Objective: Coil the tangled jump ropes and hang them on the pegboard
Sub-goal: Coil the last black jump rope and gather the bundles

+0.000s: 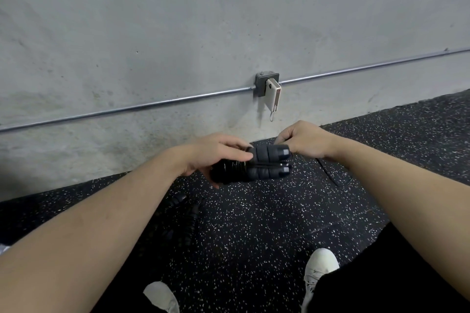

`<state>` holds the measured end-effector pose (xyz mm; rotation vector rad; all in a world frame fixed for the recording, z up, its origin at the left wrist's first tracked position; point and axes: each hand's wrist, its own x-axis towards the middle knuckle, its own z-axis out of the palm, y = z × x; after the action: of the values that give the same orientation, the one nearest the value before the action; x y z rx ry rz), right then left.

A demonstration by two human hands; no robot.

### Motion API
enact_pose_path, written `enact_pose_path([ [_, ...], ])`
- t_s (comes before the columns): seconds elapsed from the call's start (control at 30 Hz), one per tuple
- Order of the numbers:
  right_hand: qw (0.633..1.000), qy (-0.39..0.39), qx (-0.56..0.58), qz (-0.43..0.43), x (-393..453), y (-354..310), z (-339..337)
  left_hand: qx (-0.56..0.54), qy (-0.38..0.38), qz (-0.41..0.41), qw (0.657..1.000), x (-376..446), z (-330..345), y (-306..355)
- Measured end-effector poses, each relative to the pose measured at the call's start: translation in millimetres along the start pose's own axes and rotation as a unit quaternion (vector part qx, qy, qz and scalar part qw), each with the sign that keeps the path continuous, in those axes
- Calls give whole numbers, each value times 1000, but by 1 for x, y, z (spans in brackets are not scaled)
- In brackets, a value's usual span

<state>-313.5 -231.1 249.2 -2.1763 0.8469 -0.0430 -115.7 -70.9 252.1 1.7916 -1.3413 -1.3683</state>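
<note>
A black beaded jump rope (230,169) is gathered into a tight coil, and its two dark grey ribbed handles (269,162) lie side by side, pointing right. My left hand (213,154) grips the coil, thumb on top near the handles. My right hand (302,141) pinches at the handles' far ends; a thin cord seems to run between its fingers, but I cannot tell for sure. Another black beaded rope (187,220) lies loose on the floor below my left hand. No pegboard is in view.
A grey concrete wall (178,33) faces me, with a metal conduit (152,105) and a junction box holding a white device (274,94). The floor is black speckled rubber (254,223). My two white shoes (321,265) stand at the bottom edge.
</note>
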Motion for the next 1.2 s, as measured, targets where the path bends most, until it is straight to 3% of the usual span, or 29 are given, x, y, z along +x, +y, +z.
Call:
enact_pose_path([
  [0.1,1000,-3,23,2,-2,-9,8,147,37,53,987,5,9,4],
  [0.2,999,9,36,11,0,-17,16,303,71,82,947,8,17,4],
  [0.3,997,26,75,13,1,-23,19,350,122,85,925,13,23,1],
  [0.47,998,-3,63,-13,-8,-36,18,256,160,39,953,17,21,-7],
  [0.57,991,3,129,-33,-8,-40,29,198,191,27,961,21,20,-13],
  [0.67,983,31,178,-28,-10,-44,37,-25,197,2,980,23,18,-15],
  [0.73,986,22,164,-38,-12,-43,37,-162,184,-22,969,21,17,-12],
  [0.8,987,6,156,-43,-14,-40,33,-224,175,-20,958,19,15,-10],
  [1.0,984,-51,168,-24,-22,-30,19,-350,156,-29,923,8,16,-2],
  [1.2,984,-53,161,-50,-23,-26,20,-313,155,-21,937,15,24,0],
])
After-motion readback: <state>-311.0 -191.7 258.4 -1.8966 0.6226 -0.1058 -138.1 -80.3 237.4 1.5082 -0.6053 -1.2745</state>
